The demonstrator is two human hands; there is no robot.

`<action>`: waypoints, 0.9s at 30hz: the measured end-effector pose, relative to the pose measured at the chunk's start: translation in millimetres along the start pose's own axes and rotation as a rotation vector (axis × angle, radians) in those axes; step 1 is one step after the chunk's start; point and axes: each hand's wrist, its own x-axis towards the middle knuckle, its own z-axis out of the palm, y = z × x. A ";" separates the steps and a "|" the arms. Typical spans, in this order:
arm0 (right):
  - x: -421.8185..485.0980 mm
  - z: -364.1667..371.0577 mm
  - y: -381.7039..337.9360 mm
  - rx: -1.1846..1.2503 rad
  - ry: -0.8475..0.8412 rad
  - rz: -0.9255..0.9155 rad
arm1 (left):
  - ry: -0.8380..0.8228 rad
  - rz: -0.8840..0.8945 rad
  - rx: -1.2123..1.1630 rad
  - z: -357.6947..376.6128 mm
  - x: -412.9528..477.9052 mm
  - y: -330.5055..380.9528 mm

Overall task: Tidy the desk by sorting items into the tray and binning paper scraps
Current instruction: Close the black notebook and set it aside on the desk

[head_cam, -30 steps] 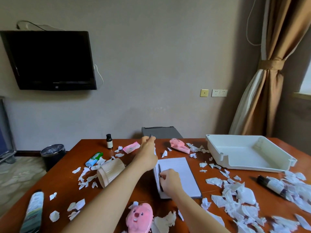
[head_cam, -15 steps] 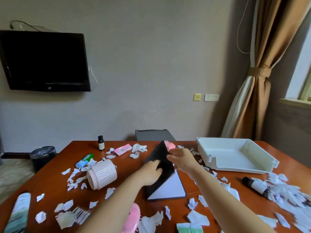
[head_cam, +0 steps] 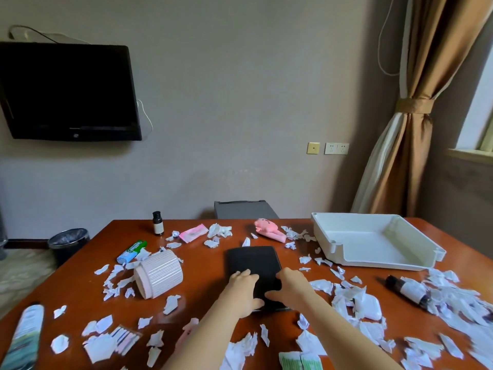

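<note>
A black notebook (head_cam: 252,261) lies closed and flat on the brown desk (head_cam: 202,284), in the middle. My left hand (head_cam: 244,291) and my right hand (head_cam: 289,288) both rest on its near half, fingers curled over the cover and near edge. A white tray (head_cam: 346,255) stands empty at the back right, apart from the notebook. White paper scraps (head_cam: 370,305) litter the desk, thickest on the right. A black bin (head_cam: 68,243) stands on the floor beyond the desk's left side.
A pink ribbed cup (head_cam: 158,273) lies tipped left of the notebook. Around it are a green tube (head_cam: 132,251), a small dark bottle (head_cam: 157,222), a pink packet (head_cam: 193,232), a pink plush toy (head_cam: 268,230), a dark bottle (head_cam: 408,291) and a spray can (head_cam: 22,337).
The notebook was open with white pages showing; both hands swung its black cover over, and it now lies closed. The camera has turned slightly right.
</note>
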 end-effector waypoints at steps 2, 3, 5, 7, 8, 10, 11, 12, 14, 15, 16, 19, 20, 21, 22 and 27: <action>0.3 1.3 -1.9 -0.029 0.000 0.010 | 0.065 -0.047 -0.051 4.9 0.2 0.6; -0.1 1.2 -2.9 -0.035 -0.004 0.013 | 0.098 -0.081 -0.065 7.5 0.7 1.6; -0.2 0.0 -5.4 -0.044 -0.004 0.025 | 0.143 -0.161 -0.085 11.4 1.3 5.0; -0.5 -0.8 -7.7 -0.066 -0.009 0.033 | 0.164 -0.227 -0.094 15.0 0.3 8.3; -0.5 -0.6 -7.9 -0.071 -0.010 0.036 | 0.171 -0.248 -0.095 16.5 0.2 8.9; -0.4 0.4 -7.0 -0.074 -0.006 0.032 | 0.172 -0.274 -0.100 16.8 1.2 8.5; -1.1 0.6 -6.0 -0.071 -0.002 0.023 | 0.160 -0.284 -0.097 15.4 2.7 7.7; -1.3 0.7 -5.0 -0.068 0.000 0.017 | 0.142 -0.294 -0.090 13.3 5.4 7.0; 0.7 0.9 -2.7 -0.066 0.003 0.010 | 0.094 -0.317 -0.088 7.4 11.6 6.6; 2.2 0.7 -2.2 -0.066 0.005 0.007 | 0.071 -0.331 -0.098 4.1 14.4 6.3; 3.6 0.1 -2.0 -0.068 0.006 0.001 | 0.052 -0.345 -0.113 0.5 17.1 5.9; 6.3 1.0 -0.1 -0.066 0.001 -0.003 | 0.053 -0.385 -0.195 -5.0 24.0 1.2; 6.5 1.4 0.9 -0.057 0.001 -0.002 | 0.075 -0.398 -0.223 -6.5 26.4 -0.3; 6.2 1.5 1.9 -0.046 0.000 -0.004 | 0.091 -0.405 -0.255 -8.1 28.9 -1.4; 5.7 1.7 2.6 -0.036 -0.003 -0.009 | 0.105 -0.401 -0.296 -9.3 31.3 -2.1; 1.1 -4.6 4.3 0.064 -0.027 -0.029 | 0.158 -0.322 -0.439 -17.4 27.7 2.3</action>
